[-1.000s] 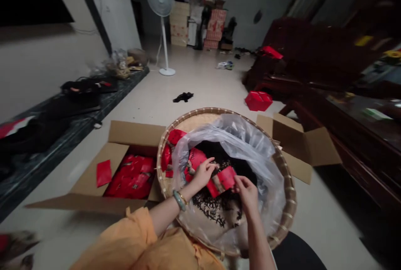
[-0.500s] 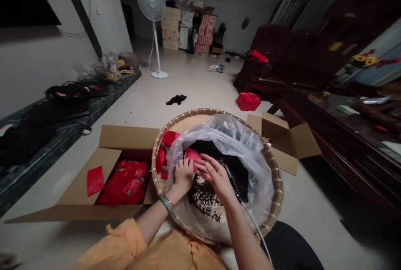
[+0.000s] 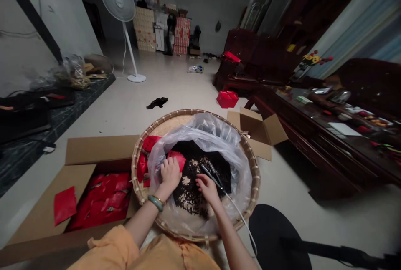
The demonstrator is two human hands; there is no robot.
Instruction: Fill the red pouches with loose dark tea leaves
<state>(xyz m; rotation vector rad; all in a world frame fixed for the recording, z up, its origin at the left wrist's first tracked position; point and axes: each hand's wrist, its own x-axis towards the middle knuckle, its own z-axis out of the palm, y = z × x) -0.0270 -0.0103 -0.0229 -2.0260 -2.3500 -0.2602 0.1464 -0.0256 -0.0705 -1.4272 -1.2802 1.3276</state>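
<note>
My left hand (image 3: 171,174) grips a small red packet (image 3: 177,160) at the left inside of a clear plastic bag (image 3: 200,129). My right hand (image 3: 207,187) hovers over dark dried leaves (image 3: 190,197), its fingers loosely curled and apart, with nothing visible in them. Just beyond it lies a slim dark two-armed tool (image 3: 213,177), like a hair straightener, its jaws apart and a white cord (image 3: 239,208) running toward me. The opened bag and the leaves sit in a round woven bamboo tray (image 3: 257,180). More red packets (image 3: 142,165) lie at the tray's left, outside the bag.
An open cardboard box (image 3: 102,149) full of red packets stands left, one packet (image 3: 65,205) on its flap. Another open box (image 3: 255,130) is right of the tray. A black round stool (image 3: 275,236), a dark wooden table (image 3: 313,124) and a white fan (image 3: 131,53) surround the area.
My right hand has left the red packet and moved down over the leaves. The left hand keeps hold of the packet. The view has swung to the right.
</note>
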